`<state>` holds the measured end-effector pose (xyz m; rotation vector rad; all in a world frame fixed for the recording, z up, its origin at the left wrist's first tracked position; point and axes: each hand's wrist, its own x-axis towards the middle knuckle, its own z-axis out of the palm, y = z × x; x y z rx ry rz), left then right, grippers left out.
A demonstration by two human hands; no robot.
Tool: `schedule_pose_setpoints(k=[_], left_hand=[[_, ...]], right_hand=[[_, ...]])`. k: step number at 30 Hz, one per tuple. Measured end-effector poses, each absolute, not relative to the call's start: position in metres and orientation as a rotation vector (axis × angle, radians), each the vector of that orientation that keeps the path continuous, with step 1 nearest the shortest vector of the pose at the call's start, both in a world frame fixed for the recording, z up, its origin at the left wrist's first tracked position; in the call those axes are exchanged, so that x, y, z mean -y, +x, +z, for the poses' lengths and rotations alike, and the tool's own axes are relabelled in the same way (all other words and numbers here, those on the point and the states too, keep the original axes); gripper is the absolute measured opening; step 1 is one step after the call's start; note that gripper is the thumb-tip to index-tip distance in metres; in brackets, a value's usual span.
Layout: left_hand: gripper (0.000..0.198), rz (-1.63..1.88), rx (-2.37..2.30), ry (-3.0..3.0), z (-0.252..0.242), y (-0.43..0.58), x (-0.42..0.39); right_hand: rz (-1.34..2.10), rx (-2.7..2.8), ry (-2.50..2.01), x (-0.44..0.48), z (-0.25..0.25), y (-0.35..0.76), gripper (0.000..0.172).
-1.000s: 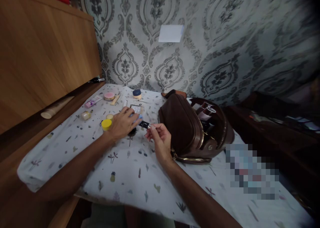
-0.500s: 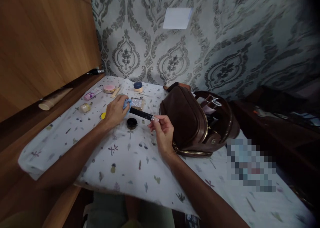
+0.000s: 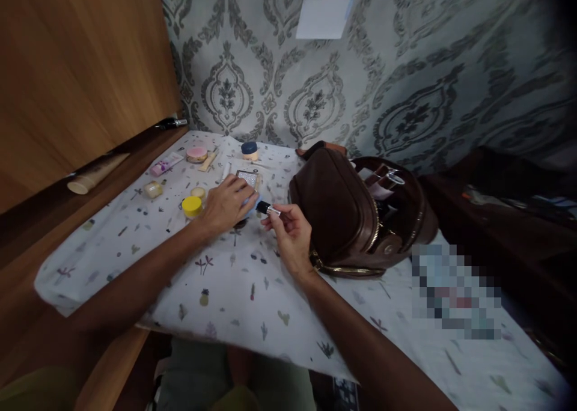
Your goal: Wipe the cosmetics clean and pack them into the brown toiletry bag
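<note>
My left hand is closed round a blue cloth, which is wrapped about most of a slim black tube. The tube's black and silver end sticks out to the right, pinched between the fingers of my right hand. Under my left hand a dark round jar is mostly hidden. Just behind the hand lies a glittery compact. To its left are a yellow-lidded jar and a small pale jar.
An open brown leather bag stands right of my hands. Behind and left are a blue-lidded jar, a pink compact, a purple-white tube and a small bottle. A wooden cabinet borders the left.
My left hand and the cloth have slid right along the black tube towards my right hand, covering most of it. The yellow-lidded jar now shows fully, while the dark jar is nearly hidden.
</note>
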<state>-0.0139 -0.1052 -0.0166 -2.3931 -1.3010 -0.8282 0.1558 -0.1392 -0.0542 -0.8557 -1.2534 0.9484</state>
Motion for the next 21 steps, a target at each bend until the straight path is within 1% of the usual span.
schedule_pose_setpoints(k=[8, 12, 14, 17, 21], left_hand=[[0.036, -0.856, 1.615, -2.278, -0.017, -0.037, 0.090], [0.033, -0.910, 1.669, -2.250, -0.014, -0.040, 0.090], [0.032, -0.955, 1.633, -2.255, -0.011, -0.036, 0.095], [0.034, -0.997, 1.435, -2.358, -0.009, -0.022, 0.108], [0.036, -0.908, 1.199, -2.482, -0.015, -0.006, 0.120]], right_hand=[[0.898, 1.257, -0.826, 0.138, -0.045, 0.162, 0.024], [0.888, 1.260, -0.816, 0.137, -0.045, 0.161, 0.024], [0.904, 1.257, -0.822, 0.137, -0.047, 0.159, 0.023], [0.915, 1.275, -0.827, 0.139, -0.050, 0.157, 0.020], [0.852, 1.366, -0.814, 0.141, -0.053, 0.157, 0.017]])
